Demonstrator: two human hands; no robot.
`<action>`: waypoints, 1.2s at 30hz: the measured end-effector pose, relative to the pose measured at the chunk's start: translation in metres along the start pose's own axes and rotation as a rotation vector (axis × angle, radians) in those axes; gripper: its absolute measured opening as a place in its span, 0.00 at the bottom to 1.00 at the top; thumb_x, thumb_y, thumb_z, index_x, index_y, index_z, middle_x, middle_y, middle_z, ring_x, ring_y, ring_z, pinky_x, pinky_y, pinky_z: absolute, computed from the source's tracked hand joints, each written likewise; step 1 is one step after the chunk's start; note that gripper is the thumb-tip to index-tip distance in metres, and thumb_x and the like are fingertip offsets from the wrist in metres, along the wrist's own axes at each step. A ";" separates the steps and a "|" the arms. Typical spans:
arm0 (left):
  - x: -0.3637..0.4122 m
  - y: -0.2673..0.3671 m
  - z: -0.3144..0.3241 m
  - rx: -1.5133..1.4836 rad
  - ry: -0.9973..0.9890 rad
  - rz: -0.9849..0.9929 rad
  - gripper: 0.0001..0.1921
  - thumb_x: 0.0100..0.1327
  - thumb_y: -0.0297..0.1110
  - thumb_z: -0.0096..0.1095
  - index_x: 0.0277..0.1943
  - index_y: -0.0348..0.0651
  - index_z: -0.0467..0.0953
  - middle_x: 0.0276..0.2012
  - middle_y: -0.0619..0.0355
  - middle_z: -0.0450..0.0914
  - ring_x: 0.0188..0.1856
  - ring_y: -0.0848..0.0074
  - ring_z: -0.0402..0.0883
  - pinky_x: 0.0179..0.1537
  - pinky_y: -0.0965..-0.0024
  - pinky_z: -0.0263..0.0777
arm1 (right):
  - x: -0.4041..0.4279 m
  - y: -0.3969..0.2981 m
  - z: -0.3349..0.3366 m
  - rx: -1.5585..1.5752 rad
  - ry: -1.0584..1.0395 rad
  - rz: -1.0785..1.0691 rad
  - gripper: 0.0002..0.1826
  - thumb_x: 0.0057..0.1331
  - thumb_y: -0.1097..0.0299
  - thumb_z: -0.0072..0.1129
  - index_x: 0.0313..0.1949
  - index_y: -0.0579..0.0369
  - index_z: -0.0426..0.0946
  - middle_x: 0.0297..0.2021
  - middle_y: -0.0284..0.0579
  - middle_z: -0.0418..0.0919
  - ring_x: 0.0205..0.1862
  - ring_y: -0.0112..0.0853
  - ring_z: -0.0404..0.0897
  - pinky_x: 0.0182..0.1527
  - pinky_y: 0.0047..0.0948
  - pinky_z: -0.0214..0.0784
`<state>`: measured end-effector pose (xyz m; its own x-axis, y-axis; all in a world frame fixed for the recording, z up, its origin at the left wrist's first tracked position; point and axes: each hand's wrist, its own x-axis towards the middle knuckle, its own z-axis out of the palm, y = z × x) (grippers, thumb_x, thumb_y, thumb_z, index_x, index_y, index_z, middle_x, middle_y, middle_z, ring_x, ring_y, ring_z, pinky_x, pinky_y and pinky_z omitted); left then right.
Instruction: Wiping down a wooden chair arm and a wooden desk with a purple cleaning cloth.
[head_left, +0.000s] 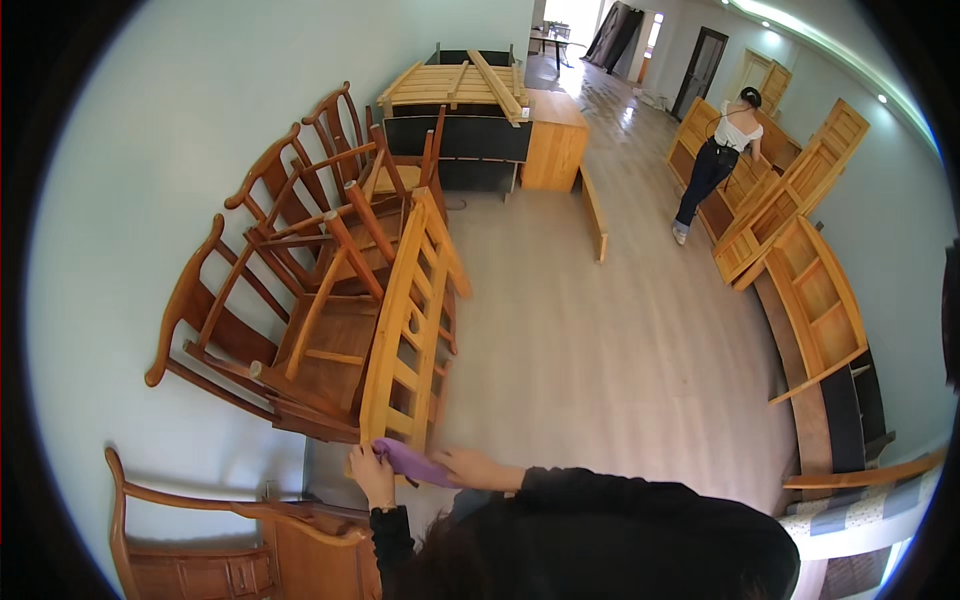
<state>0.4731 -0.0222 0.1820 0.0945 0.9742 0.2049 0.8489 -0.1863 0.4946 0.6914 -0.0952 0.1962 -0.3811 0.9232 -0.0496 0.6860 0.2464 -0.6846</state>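
A slatted yellow wooden frame (386, 360), like a bed headboard, leans along a row of brown wooden chairs (330, 330). At its near end my left hand (373, 474) has its fingers curled on the corner, against one end of a purple cloth (412, 461). My right hand (478, 469) grips the other end of that cloth, just right of the frame. The cloth stretches between both hands and covers part of the frame's lower end. Part of my left hand's grip is hidden.
Smaller stools (352, 247) lie upturned on the chairs. A carved wooden chair back (225, 510) stands at lower left. Ahead are a wooden cabinet (559, 142) and a loose board (594, 214) on the floor. Wooden panels (795, 187) lean along the right wall, where another person (724, 150) stands.
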 end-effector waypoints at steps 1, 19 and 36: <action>0.013 -0.014 0.012 0.000 0.000 0.006 0.13 0.51 0.22 0.65 0.38 0.35 0.70 0.38 0.44 0.71 0.45 0.49 0.71 0.45 0.52 0.66 | 0.016 0.007 0.002 -0.023 0.061 -0.074 0.26 0.57 0.71 0.56 0.57 0.53 0.67 0.47 0.54 0.73 0.47 0.49 0.74 0.49 0.44 0.69; 0.024 -0.109 0.114 0.385 0.277 -0.231 0.16 0.61 0.31 0.46 0.49 0.34 0.72 0.49 0.47 0.77 0.55 0.56 0.71 0.66 0.54 0.55 | 0.133 0.033 0.059 -0.150 -0.180 -0.124 0.19 0.56 0.72 0.55 0.49 0.50 0.73 0.44 0.51 0.76 0.46 0.47 0.76 0.45 0.43 0.72; 0.107 -0.093 0.143 0.360 -0.249 -0.619 0.24 0.66 0.44 0.43 0.48 0.31 0.77 0.47 0.40 0.79 0.55 0.52 0.75 0.66 0.50 0.53 | 0.234 0.122 -0.021 -0.089 -0.134 -0.243 0.22 0.54 0.77 0.54 0.51 0.52 0.72 0.46 0.52 0.73 0.50 0.48 0.73 0.52 0.43 0.68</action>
<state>0.4792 0.1173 0.0370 -0.3763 0.8953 -0.2385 0.8983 0.4156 0.1426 0.6993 0.1577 0.1165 -0.6150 0.7885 0.0086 0.6139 0.4857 -0.6222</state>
